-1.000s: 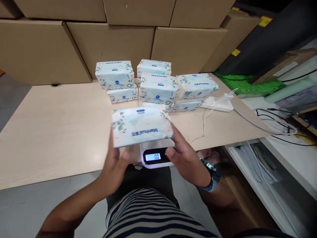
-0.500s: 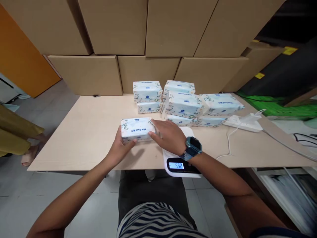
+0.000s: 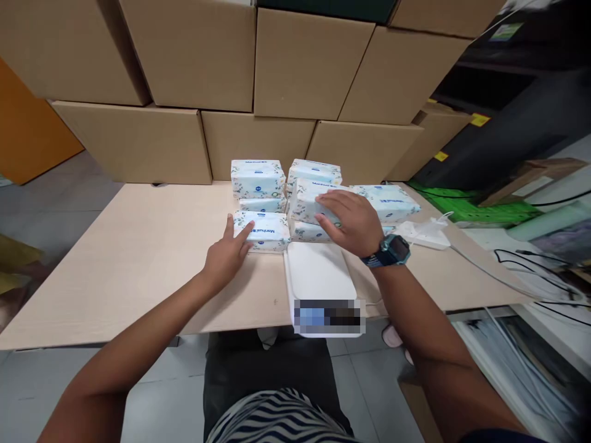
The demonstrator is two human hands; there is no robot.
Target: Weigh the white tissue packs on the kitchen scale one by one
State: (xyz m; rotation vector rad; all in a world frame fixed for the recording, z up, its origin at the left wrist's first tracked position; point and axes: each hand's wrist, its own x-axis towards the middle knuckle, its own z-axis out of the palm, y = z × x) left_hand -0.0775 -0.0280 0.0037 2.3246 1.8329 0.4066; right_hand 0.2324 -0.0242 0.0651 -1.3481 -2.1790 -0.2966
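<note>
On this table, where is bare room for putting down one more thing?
Widest: the left of the table, between its left edge, the cartons and the left hand. A smaller patch lies between the right hand, the power strip and the front edge. The scale also has a bare top. Crowded: the middle back, where tissue packs stand close together.

Grey floor tiles [image 3: 159,403] lie beneath a wooden table [image 3: 115,271].

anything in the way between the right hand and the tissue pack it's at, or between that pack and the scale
Nothing visible is in the way: the right hand appears to touch the upper tissue pack directly. Between that pack and the white scale nothing visible stands either; the lower pack is underneath it, behind the scale.
</note>
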